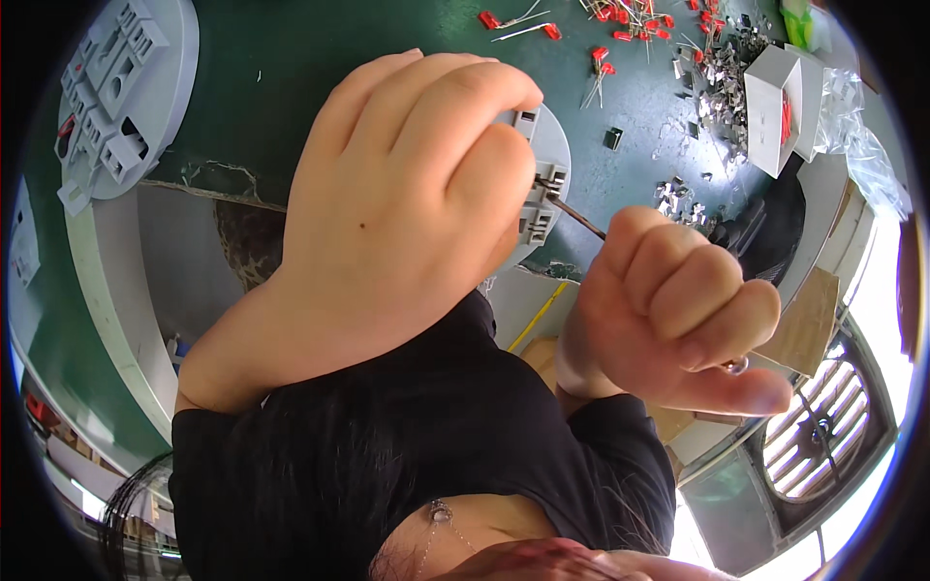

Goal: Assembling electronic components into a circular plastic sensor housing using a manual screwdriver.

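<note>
Green bench underneath: my left hand (407, 194) grasps the grey round part (544, 184); at four o'clock, my right hand (678, 320) clenches a thin tool (579, 216).

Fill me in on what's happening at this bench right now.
A person holds a round grey plastic part in the left hand, above a dark green bench. The right hand is closed in a fist around a thin tool whose tip sits at a small metal clip on the part's edge. A second grey round part lies at the bench's far left. Red components with wire leads, small metal clips and a white box lie scattered beyond the hands.
</note>
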`<state>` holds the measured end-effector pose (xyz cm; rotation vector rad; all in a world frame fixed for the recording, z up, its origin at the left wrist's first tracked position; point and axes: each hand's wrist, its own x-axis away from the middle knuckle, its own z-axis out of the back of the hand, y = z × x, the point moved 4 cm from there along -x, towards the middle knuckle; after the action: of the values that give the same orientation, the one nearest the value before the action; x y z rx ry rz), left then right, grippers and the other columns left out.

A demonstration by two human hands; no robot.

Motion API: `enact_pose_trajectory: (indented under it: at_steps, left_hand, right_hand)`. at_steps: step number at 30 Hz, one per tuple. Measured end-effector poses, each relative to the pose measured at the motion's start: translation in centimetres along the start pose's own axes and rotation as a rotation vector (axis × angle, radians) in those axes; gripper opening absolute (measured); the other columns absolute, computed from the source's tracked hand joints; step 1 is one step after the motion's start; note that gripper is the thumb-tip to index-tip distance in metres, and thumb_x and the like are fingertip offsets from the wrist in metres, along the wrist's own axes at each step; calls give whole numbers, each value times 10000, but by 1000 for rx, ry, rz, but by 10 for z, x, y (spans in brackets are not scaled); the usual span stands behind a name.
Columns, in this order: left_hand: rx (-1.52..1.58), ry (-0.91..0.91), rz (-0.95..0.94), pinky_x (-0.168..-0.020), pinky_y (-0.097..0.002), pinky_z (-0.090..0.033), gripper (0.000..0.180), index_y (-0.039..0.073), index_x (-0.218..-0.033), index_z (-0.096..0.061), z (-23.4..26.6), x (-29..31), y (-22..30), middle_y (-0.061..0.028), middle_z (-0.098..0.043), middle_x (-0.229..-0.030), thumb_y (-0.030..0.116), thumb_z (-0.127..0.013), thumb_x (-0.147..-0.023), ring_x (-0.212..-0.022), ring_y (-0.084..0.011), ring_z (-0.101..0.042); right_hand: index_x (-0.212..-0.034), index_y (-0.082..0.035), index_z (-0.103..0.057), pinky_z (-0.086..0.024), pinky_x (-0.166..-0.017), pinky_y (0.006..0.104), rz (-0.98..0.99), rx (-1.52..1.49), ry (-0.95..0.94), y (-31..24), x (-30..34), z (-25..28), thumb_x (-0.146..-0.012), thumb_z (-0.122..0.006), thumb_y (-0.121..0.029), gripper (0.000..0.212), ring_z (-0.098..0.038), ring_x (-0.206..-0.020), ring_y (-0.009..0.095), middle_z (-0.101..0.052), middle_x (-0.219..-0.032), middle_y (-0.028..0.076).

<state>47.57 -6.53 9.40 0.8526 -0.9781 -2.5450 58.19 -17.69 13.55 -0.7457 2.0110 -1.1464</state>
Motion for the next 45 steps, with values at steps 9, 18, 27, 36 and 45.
enact_pose_trajectory:
  at_steps: [9,18,27,36,45]
  left_hand:
    - [-23,-188,13,-996,-536,-463,485,71,-977,-546,8,4,9,-164,-595,-1300,111,-846,-598,-1184,-391,-608]
    - [-138,-304,-20,-1075,-558,-402,797,112,-1144,-487,9,8,10,-174,-500,-1432,222,-914,-480,-1310,-406,-523]
    - [-120,-370,2,-1100,-562,-383,868,125,-1160,-471,10,6,14,-169,-481,-1448,204,-937,-432,-1350,-388,-485]
    - [-118,-377,-15,-1103,-557,-375,769,104,-1124,-548,14,10,8,-170,-485,-1439,254,-928,-473,-1343,-389,-487]
    - [-376,512,241,-1069,-447,-412,882,-39,-1328,-406,185,95,-38,-263,-453,-1417,311,-899,-686,-1249,-332,-512]
  right_hand:
    - [-837,-127,-434,-206,-488,296,74,218,61,13,-1,-9,-950,-452,-707,591,-243,-485,108,-363,-591,-13]
    - [-890,-112,-407,-209,-478,288,329,284,-10,19,4,-10,-945,-434,-700,591,-248,-495,111,-360,-629,7]
    - [-870,-105,-409,-186,-448,287,211,54,-115,7,-14,1,-952,-400,-711,612,-228,-474,108,-362,-613,9]
    - [-837,-111,-439,-206,-470,279,21,153,-21,27,-22,-9,-924,-439,-739,634,-230,-484,96,-368,-621,-6]
    - [-796,-156,-577,-192,-630,328,335,67,159,-57,17,31,-869,-644,-670,524,-277,-616,105,-361,-681,-46]
